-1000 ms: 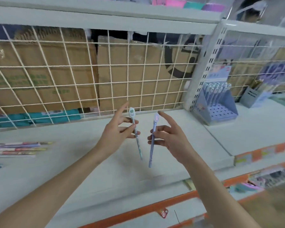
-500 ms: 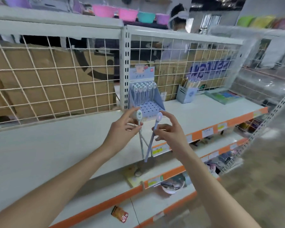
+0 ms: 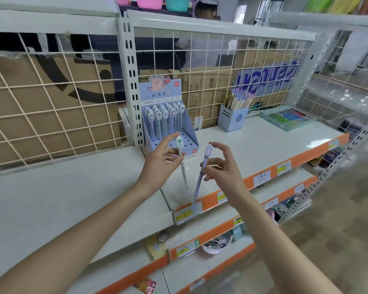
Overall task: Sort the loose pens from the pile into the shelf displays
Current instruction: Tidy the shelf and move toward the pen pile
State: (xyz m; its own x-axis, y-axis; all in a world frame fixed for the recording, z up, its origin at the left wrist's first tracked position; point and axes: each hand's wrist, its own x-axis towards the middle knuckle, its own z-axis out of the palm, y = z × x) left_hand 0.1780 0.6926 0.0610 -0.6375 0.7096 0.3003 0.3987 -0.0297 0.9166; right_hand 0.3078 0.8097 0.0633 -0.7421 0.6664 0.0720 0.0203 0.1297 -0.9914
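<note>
While the left hand [image 3: 157, 166] pinches a green-capped pen [image 3: 182, 164], the right hand [image 3: 223, 170] pinches a lilac pen [image 3: 202, 170].

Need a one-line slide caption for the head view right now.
Each hand holds one pen, left hand a white-capped pen, right hand a purple pen, before the blue pen display.

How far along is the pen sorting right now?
Done: the blue display box already stands part-filled with matching pens. In hand: the left hand pinches a white-topped pen, the right hand a purple pen. Left: neither is slotted yet; the pile is out of view.
</note>
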